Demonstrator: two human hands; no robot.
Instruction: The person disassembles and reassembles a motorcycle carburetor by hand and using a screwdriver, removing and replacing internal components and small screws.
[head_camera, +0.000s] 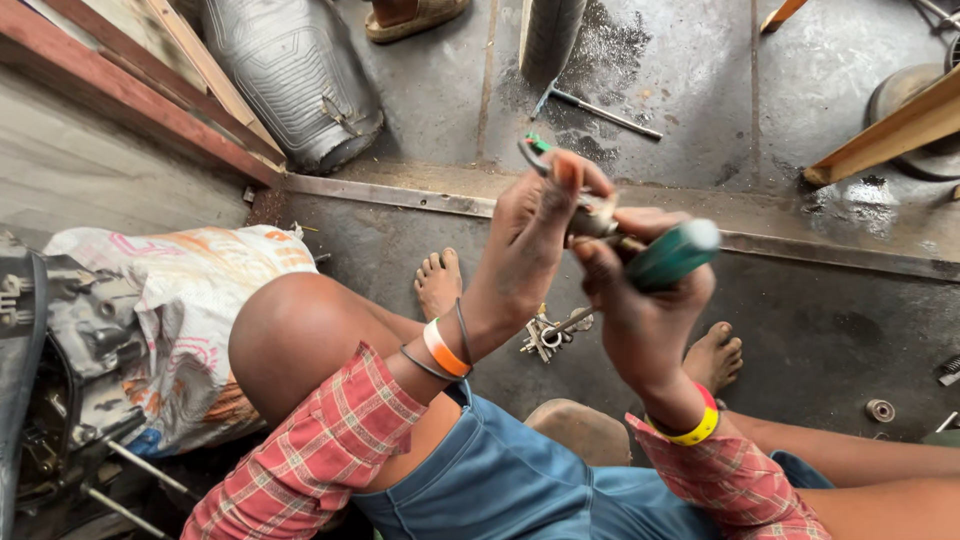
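My left hand (535, 225) is raised in front of me and pinches a small metal part (592, 217) with a green-tipped wire or clip (536, 146) sticking up from it. My right hand (640, 300) grips a green-handled screwdriver (672, 256), whose shaft points into the metal part. The two hands touch around the part, which is mostly hidden by my fingers. Both wrists wear bands: orange on the left, yellow and red on the right. Below the hands, a cluster of small metal pieces (546, 333) lies on the floor between my bare feet.
An engine block (60, 400) sits at the left beside a printed sack (180, 300). A motorcycle seat (300, 80) leans at the top left. A T-handle wrench (600, 110), a small bearing (880, 409), wooden planks (890, 135) and another person's sandalled foot (410, 15) are on the dirty concrete floor.
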